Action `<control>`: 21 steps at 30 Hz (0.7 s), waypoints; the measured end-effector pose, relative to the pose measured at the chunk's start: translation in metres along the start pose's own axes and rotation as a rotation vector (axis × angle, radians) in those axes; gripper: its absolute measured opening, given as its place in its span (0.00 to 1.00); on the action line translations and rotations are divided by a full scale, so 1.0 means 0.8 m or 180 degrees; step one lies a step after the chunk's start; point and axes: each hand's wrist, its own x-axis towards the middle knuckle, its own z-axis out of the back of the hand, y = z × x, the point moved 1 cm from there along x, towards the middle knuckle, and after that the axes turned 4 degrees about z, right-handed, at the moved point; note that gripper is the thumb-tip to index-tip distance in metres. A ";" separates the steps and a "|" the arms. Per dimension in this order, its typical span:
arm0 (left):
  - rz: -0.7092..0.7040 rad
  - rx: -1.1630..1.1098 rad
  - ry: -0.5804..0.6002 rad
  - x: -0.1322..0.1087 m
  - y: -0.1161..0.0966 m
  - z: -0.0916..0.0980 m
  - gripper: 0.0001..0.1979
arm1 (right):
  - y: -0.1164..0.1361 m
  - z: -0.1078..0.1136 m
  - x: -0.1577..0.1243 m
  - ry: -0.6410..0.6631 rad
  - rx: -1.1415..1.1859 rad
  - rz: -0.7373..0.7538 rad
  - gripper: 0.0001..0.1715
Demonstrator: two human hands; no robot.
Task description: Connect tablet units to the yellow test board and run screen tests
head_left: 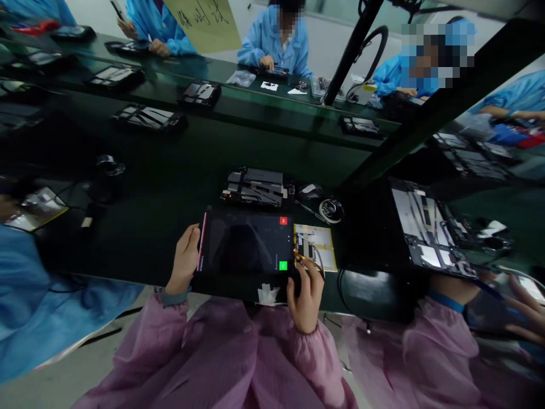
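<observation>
A tablet (244, 241) lies in front of me, its dark screen showing a red box and a green box along the right side. My left hand (186, 253) grips its left edge, where a red and white strip shows. At the right edge, the fingers of my right hand (307, 289) are bent together beside a thin orange-yellow strip and a cable. What they pinch is hidden. Partly under that cable is a yellow-edged plate (327, 253) bearing a small circuit board. Behind the tablet sits an opened device (255, 186) with its inner parts exposed.
A coiled cable (331, 211) and a dark mouse (310, 191) lie behind the plate. White tape pieces (268, 294) hang at the table's front edge. To the right, a co-worker's arm (451, 289) reaches near another opened device (421, 221). A dark post (353, 51) stands beyond; several people sit opposite.
</observation>
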 end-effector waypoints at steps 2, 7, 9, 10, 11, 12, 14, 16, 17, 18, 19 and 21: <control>0.0047 -0.0034 -0.0023 -0.001 0.000 0.000 0.24 | 0.004 0.000 0.003 -0.0001 0.0004 0.0101 0.25; 0.0105 -0.0155 -0.0007 -0.002 0.002 0.000 0.22 | 0.012 0.006 0.012 0.0190 0.0015 0.0397 0.19; 0.0062 -0.0184 -0.0003 -0.002 0.004 0.000 0.22 | 0.014 0.009 0.013 0.0113 0.0030 0.0394 0.19; 0.0046 -0.0192 0.0003 -0.002 0.004 0.000 0.22 | 0.015 0.010 0.014 0.0026 0.0043 0.0367 0.20; 0.0035 -0.0201 0.0007 -0.001 0.005 0.000 0.22 | 0.016 0.011 0.014 -0.0051 0.0058 0.0343 0.21; 0.0027 -0.0210 -0.0002 0.000 0.005 -0.001 0.22 | 0.018 0.012 0.014 -0.0105 0.0079 0.0322 0.22; 0.0021 -0.0219 -0.0037 0.001 0.005 -0.001 0.22 | 0.023 0.010 0.017 -0.0089 0.0145 0.0317 0.22; 0.0008 -0.0197 -0.0047 0.002 0.003 -0.002 0.22 | 0.033 0.006 0.020 0.0030 0.0236 0.0381 0.22; -0.0003 -0.0181 -0.0037 0.002 0.002 -0.002 0.22 | 0.038 0.003 0.021 0.0104 0.0281 0.0426 0.21; -0.0016 -0.0165 -0.0022 0.003 0.000 -0.002 0.22 | 0.044 0.000 0.023 0.0177 0.0320 0.0473 0.21; -0.0033 -0.0153 -0.0003 0.003 -0.002 -0.002 0.21 | 0.050 -0.003 0.024 0.0258 0.0360 0.0530 0.21; -0.0068 -0.0141 0.0024 0.003 -0.006 -0.002 0.21 | 0.062 -0.009 0.024 0.0404 0.0444 0.0660 0.20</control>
